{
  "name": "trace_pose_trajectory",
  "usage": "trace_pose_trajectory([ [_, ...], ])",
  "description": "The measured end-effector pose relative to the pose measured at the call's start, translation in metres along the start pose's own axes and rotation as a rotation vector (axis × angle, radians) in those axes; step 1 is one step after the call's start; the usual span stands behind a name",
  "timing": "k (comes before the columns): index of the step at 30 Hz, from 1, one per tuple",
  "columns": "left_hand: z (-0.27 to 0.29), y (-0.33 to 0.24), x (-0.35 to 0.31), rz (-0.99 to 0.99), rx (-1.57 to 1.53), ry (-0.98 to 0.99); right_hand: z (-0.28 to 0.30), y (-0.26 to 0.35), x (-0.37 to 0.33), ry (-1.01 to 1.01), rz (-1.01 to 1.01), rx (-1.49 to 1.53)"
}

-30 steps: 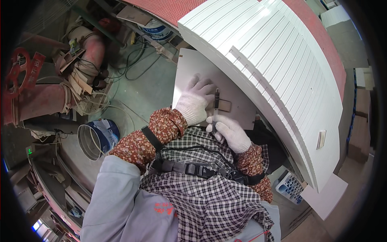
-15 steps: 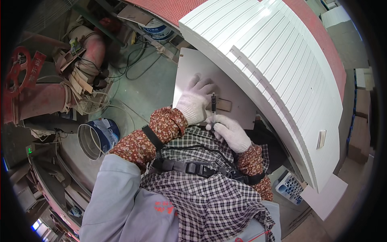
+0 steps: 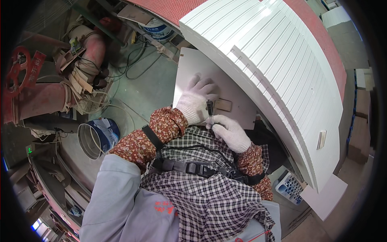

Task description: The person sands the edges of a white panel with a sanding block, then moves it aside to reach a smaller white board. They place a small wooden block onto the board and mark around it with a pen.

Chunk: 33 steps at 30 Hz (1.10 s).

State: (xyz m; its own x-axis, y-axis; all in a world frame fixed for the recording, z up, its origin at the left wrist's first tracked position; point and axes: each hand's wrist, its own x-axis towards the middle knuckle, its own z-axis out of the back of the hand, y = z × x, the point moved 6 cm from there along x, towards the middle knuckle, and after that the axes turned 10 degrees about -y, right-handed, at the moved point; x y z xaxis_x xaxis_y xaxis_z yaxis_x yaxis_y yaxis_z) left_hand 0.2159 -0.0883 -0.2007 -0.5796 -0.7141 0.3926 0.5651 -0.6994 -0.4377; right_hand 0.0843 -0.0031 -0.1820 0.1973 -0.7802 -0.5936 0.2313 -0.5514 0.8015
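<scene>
My left hand point(image 3: 196, 97), in a white knitted glove, lies flat on a pale board point(image 3: 193, 60) close to my body, its fingers stretched out and slightly apart. My right hand point(image 3: 228, 132), gloved the same way, is closed round a pen point(image 3: 209, 108) with a black end and a clear barrel. The black end points up and away from me; the pen's lower end is hidden by the glove. Beside the pen, a small brown rectangular piece or slot point(image 3: 223, 105) shows on the board; I cannot tell which.
A large stack of white grooved panels point(image 3: 266, 52) curves along the right, over a red textured surface point(image 3: 167, 10). A small light block point(image 3: 321, 139) rests on it. To the left stand a blue-and-white bucket point(image 3: 98, 138) and red pipes point(image 3: 42, 101). A plastic basket point(image 3: 288, 188) sits lower right.
The pen has tilted, its black end shifting slightly left and toward me. My right hand has turned a little with it, while my left hand stays in place on the board.
</scene>
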Motion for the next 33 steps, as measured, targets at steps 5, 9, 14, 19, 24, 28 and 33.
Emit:
trace_pose_trajectory([
  [5,0.004,-0.003,0.000,0.006,-0.024,-0.012,0.003,-0.011,0.001,-0.025,0.018,-0.065],
  [9,0.010,-0.006,0.004,0.064,-0.103,0.000,0.022,-0.027,-0.006,-0.252,-0.032,-0.247],
  [14,0.014,-0.008,0.004,0.036,-0.124,-0.124,0.048,-0.019,-0.013,-0.502,-0.110,-0.661],
  [19,0.010,-0.009,0.005,-0.012,-0.156,-0.100,0.055,-0.023,-0.002,-0.543,-0.118,-0.586],
  [24,0.009,-0.012,0.004,-0.071,-0.202,-0.068,0.051,-0.023,0.011,-0.453,-0.067,-0.490],
  [28,0.010,-0.011,0.001,-0.087,-0.200,-0.113,0.051,-0.032,0.021,-0.387,-0.028,-0.481],
  [33,0.007,-0.009,0.000,-0.083,-0.159,-0.042,0.052,-0.024,0.024,-0.370,0.025,-0.371],
])
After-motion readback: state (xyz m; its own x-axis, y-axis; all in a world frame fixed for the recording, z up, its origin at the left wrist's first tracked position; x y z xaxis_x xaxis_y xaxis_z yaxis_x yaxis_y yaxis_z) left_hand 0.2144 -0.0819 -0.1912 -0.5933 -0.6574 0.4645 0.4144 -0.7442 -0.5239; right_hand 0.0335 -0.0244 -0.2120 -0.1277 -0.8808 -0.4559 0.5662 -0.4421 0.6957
